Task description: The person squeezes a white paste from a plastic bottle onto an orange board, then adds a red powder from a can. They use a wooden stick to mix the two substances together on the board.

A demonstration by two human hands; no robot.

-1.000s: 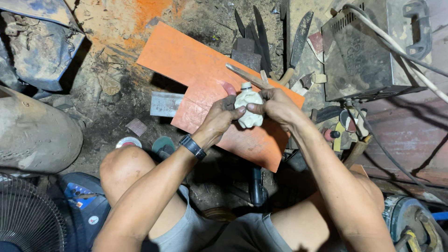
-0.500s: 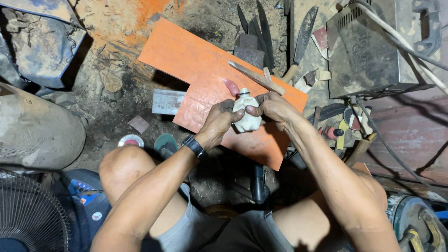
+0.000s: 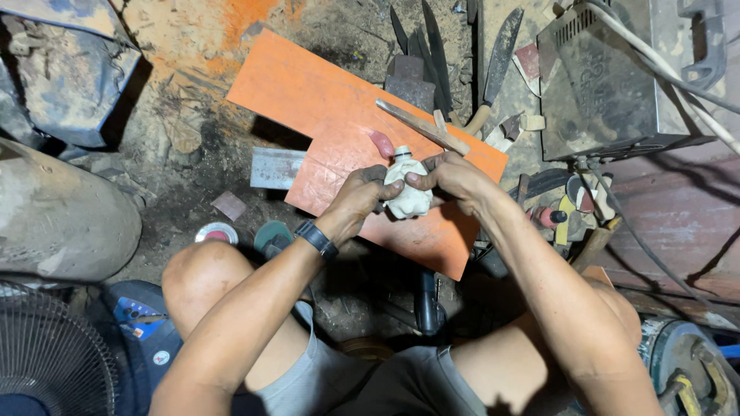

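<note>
Both the left hand (image 3: 361, 194) and the right hand (image 3: 455, 176) pinch the small crumpled white plastic squeeze bottle (image 3: 406, 192) above the flat orange board (image 3: 324, 115), so a hard squeeze may squirt its contents out.

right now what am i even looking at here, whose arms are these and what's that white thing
This is one picture from a camera worn on a person's head, looking straight down, so the two bare arms coming up from the bottom belong to the wearer, who sits with knees apart over a dirt floor.

The left hand, with a dark wristwatch on its wrist, and the right hand together hold a small squashed white plastic bottle; the fingers of both wrap round it.

Beneath lies an orange board. Beyond it stand several dark knife blades and a dark metal machine box with cables. A fan sits at lower left, and a grey sack-like bundle lies beside the left knee.
</note>
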